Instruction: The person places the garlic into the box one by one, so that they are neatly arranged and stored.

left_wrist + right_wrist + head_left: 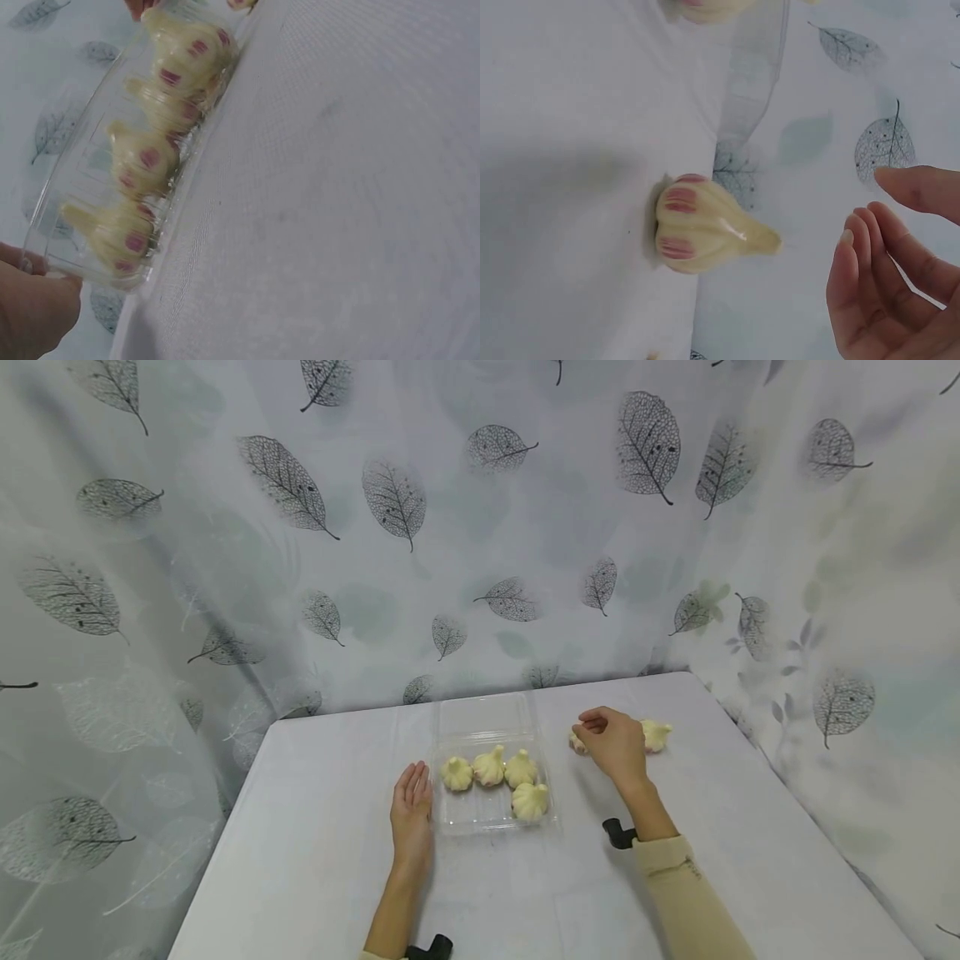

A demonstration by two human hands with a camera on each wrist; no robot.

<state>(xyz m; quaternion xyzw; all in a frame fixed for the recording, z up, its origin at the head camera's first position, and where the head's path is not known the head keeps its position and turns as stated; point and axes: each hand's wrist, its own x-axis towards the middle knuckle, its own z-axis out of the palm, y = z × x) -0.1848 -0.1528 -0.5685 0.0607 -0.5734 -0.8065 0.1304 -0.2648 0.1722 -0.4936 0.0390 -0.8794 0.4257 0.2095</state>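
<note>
A clear plastic box with its lid folded back holds several pale yellow garlic bulbs. Against its left side rests my left hand, fingers mostly straight; in the left wrist view, part of that hand shows at the box's near corner. My right hand hovers over a garlic bulb right of the box, partly hidden by the fingers. In the right wrist view, a garlic bulb with pink patches stands on the table, apart from the loosely curved, unfilled fingers.
Another garlic bulb lies just right of my right hand. Everything stands on a white-covered table, with a leaf-patterned curtain behind it and at both sides.
</note>
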